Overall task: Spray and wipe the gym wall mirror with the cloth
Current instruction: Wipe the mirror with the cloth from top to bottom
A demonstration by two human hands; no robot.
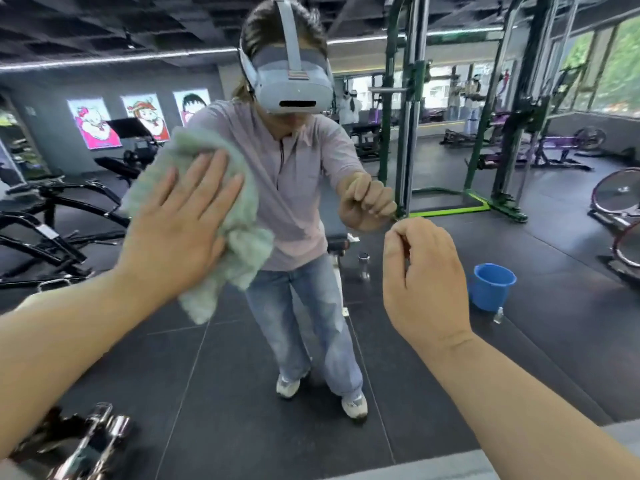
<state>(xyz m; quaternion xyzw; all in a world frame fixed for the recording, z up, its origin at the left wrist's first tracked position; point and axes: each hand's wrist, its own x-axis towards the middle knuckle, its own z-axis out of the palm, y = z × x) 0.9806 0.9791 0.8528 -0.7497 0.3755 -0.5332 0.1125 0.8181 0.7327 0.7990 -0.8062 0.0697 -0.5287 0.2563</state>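
The wall mirror [450, 358] fills the view and reflects me and the gym behind me. My left hand [180, 223] lies flat with straight fingers and presses a pale green cloth [242, 244] against the glass at the left. My right hand [422, 271] is curled at the centre right, with thumb and fingers pinching a small thin object whose dark tip [394, 219] touches the mirror. What that object is I cannot tell. No spray bottle is in either hand.
Reflected on the dark floor are a blue bucket [491, 285], a small clear bottle [498, 315] beside it, a green cable rack [408, 116] and black machines [52, 220]. Chrome dumbbells [93, 441] lie at the lower left. A grey ledge [433, 467] runs below the glass.
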